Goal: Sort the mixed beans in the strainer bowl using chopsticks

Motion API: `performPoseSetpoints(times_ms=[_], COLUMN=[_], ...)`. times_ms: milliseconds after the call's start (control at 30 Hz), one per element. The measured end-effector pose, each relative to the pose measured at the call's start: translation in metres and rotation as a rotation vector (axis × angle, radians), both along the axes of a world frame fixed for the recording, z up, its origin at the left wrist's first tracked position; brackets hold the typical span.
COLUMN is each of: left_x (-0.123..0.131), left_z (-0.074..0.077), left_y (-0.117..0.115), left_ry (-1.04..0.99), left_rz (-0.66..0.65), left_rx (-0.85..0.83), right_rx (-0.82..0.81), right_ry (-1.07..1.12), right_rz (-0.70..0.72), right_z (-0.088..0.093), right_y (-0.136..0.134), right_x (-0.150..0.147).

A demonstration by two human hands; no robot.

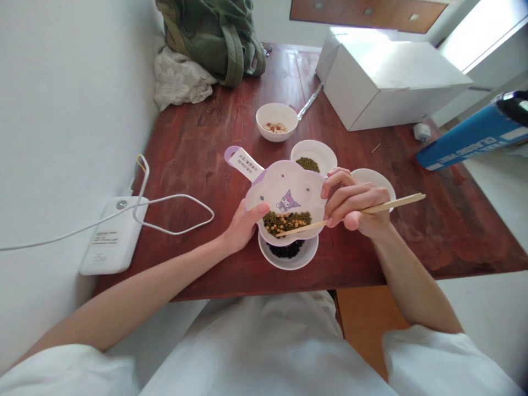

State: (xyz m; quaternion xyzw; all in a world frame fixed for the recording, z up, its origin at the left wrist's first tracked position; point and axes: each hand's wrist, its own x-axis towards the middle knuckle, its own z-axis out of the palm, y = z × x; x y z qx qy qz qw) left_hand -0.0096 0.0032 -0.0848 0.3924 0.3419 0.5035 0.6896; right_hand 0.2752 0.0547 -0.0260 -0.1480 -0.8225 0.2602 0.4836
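Note:
My left hand [244,224] grips the near left rim of a white and purple flower-shaped bowl [303,187], its thumb over the edge. The bowl is tilted toward me, with green and yellow beans [286,221] gathered at its near side. In my right hand [358,201] is a pair of wooden chopsticks [396,203], their tips among the beans. My right fingers also rest at the bowl's right rim. Just beneath the tilted bowl is a white bowl [293,263] holding black beans [286,250], partly hidden.
A white bowl of green beans [307,164], another white bowl [377,177] partly behind my right hand, and a bowl of nuts [275,127] stand farther back. Around them are a white box [396,82], blue bottle [470,140], green bag [214,38] and power bank [111,236] with cable.

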Motion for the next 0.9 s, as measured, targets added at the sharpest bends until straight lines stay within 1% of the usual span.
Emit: performPoseSetpoints(times_ms=[233,367,500,600,800,900], left_x=[0.0,0.0,0.0,0.0,0.0,0.0], left_z=[0.0,0.0,0.0,0.0,0.002,0.002], left_y=[0.0,0.0,0.0,0.0,0.0,0.0], left_ry=[-0.007,0.005,0.005,-0.003,-0.005,0.0], left_rz=[0.005,0.017,0.015,0.009,0.001,0.009], left_rx=[-0.006,-0.001,0.007,0.016,-0.005,-0.006], right_rx=[-0.002,-0.025,-0.067,-0.076,-0.064,-0.077], right_ry=[-0.013,0.012,0.077,0.068,0.051,0.029], right_rz=[0.036,0.062,-0.009,-0.064,-0.119,-0.104], right_z=[-0.001,0.002,0.006,0.008,0.009,0.01], right_y=[0.0,0.0,-0.002,-0.003,-0.003,-0.002], right_x=[0.0,0.0,0.004,0.008,0.013,0.013])
